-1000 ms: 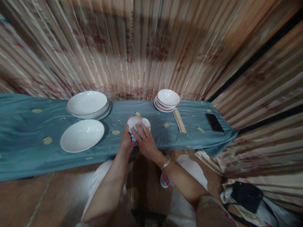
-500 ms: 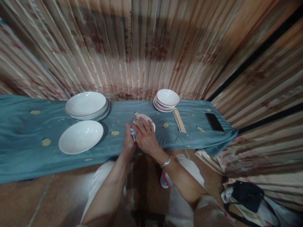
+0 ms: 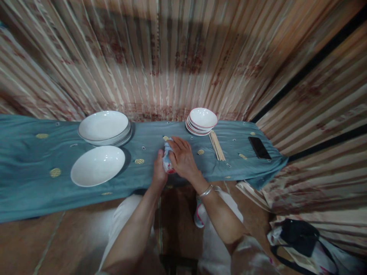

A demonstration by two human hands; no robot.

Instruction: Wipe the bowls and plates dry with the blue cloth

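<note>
Near the front of the cloth-covered table, my two hands meet around a small white bowl (image 3: pixel 169 169), whose red-patterned side shows low between them. My left hand (image 3: pixel 159 168) grips it from the left, thumb up. A light blue cloth (image 3: pixel 167 148) lies against the bowl, bunched under my right hand (image 3: pixel 182 157). That hand is curled over the cloth from the right and hides most of the bowl.
Left on the blue tablecloth (image 3: pixel 149 131) are a stack of large white plates (image 3: pixel 103 126) and a white dish (image 3: pixel 98 166). To the right are stacked red-rimmed bowls (image 3: pixel 203 117), several chopsticks (image 3: pixel 218 147) and a phone (image 3: pixel 259 148). A curtain (image 3: pixel 177 57) hangs behind.
The bowl has turned in my hands: its pale surface showed under my right fingers, now its red-patterned side faces me. My right hand has shifted slightly right with the cloth.
</note>
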